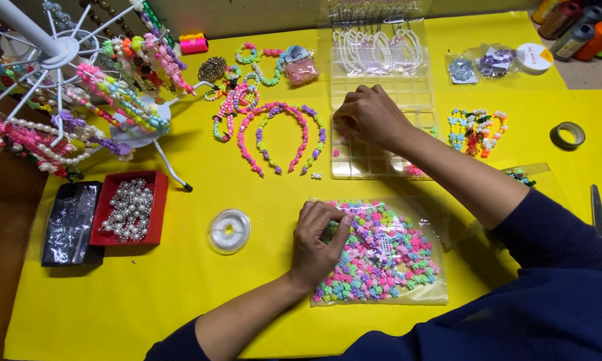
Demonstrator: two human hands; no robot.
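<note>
My left hand (pixel 320 242) rests on the left edge of a clear plastic bag (pixel 380 253) full of small pastel flower-shaped beads, its fingertips pinched together on the bag. My right hand (pixel 369 117) reaches forward over a clear compartment box (pixel 381 160), its fingers curled down at the box's left side; whether it holds a bead is hidden. Beaded headbands (pixel 281 134) in pink, green and purple lie just left of that hand.
A white rack (pixel 67 80) hung with beaded bracelets stands at the far left. A red tray of pearl beads (pixel 128 207) and a black box (pixel 70 224) sit below it. A clear cord spool (pixel 229 230), a tape roll (pixel 567 135), thread spools (pixel 581 27) and scissors (pixel 596 210) lie around.
</note>
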